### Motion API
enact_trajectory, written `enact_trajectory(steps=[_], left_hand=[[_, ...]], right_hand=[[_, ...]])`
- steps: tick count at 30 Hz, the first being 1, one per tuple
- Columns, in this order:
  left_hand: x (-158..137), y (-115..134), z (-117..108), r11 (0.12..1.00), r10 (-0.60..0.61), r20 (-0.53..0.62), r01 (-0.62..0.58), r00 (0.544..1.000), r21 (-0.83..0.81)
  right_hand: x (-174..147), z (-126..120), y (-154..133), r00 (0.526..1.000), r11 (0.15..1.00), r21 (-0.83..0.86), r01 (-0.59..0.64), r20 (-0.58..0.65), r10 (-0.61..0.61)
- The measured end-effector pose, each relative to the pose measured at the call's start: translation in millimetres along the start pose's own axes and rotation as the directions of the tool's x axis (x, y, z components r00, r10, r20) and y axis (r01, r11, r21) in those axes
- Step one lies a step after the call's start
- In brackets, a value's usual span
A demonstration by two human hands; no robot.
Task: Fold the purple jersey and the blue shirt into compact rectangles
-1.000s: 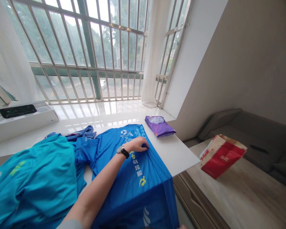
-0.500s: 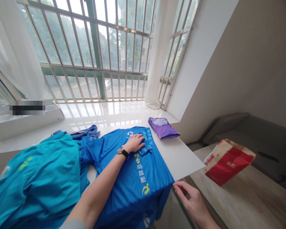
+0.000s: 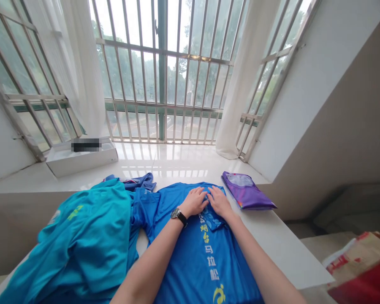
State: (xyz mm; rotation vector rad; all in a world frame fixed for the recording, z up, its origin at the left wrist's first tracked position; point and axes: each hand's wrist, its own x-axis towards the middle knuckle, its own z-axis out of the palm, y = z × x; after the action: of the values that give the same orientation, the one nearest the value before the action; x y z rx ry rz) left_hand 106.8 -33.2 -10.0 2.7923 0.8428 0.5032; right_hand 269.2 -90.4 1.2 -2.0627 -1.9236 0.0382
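A blue T-shirt [image 3: 183, 245] with white and yellow lettering lies spread on the white ledge, its right sleeve [image 3: 215, 221] folded inward over the chest. My left hand [image 3: 194, 202], with a black-strapped watch [image 3: 179, 215] on the wrist, rests flat near the collar, fingers spread. Right beside it, my right hand [image 3: 220, 202] lies on the folded edge of the shirt with its fingers stretched out. The fingertips of the two hands nearly meet. Neither hand grips anything. To the left, a teal garment [image 3: 98, 228] lies rumpled against the shirt's other sleeve.
A purple plastic package [image 3: 248, 192] sits right of the shirt on the ledge [image 3: 285, 240]. Dark blue cloth [image 3: 142, 182] lies behind the teal garment. A white box [image 3: 82, 160] stands by the barred window. A red and tan paper bag [image 3: 364, 266] is at lower right.
My right hand has moved from the ledge's right edge up onto the shirt, beside my left hand. My left hand stays on the shirt. The view has turned left.
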Motion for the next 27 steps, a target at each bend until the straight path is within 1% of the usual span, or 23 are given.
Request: enact_trajectory(steps=[3, 6, 9, 13, 16, 19, 21, 27], left_hand=[[-4.8, -17.4, -5.0, 0.991, -0.133, 0.050, 0.132, 0.990, 0.037], [-9.0, -26.8, -6.4, 0.982, -0.187, 0.076, 0.184, 0.979, 0.053], [-9.8, -28.4, -5.4, 0.978, -0.205, 0.043, 0.203, 0.978, 0.054], [-9.0, -27.6, -4.4, 0.977, -0.209, 0.010, 0.208, 0.978, 0.049], [-9.2, -27.3, -5.3, 0.975, -0.214, 0.011, 0.214, 0.977, 0.053], [-9.9, -26.6, -6.8, 0.974, -0.224, 0.022, 0.222, 0.974, 0.049], [-10.3, -25.8, -8.1, 0.974, -0.224, 0.021, 0.223, 0.974, 0.048], [-10.6, -24.5, -11.2, 0.973, -0.226, 0.038, 0.225, 0.973, 0.046]], right_hand=[[7.2, 18.9, 4.0, 0.992, 0.991, -0.081, -0.105, 0.063, 0.110], [13.4, 28.1, 9.5, 0.979, 0.977, -0.153, -0.147, 0.117, 0.166], [22.1, 31.0, 13.5, 0.977, 0.976, -0.170, -0.139, 0.135, 0.163], [28.0, 34.1, 18.1, 0.987, 0.979, -0.160, -0.125, 0.081, 0.139], [27.8, 37.4, 22.3, 0.996, 0.985, -0.164, -0.053, 0.061, 0.064], [27.7, 40.7, 25.6, 0.994, 0.985, -0.174, 0.013, 0.111, 0.006], [28.3, 42.4, 26.3, 0.991, 0.984, -0.176, 0.004, 0.133, 0.020], [33.9, 42.6, 26.1, 0.987, 0.981, -0.186, -0.056, 0.138, 0.082]])
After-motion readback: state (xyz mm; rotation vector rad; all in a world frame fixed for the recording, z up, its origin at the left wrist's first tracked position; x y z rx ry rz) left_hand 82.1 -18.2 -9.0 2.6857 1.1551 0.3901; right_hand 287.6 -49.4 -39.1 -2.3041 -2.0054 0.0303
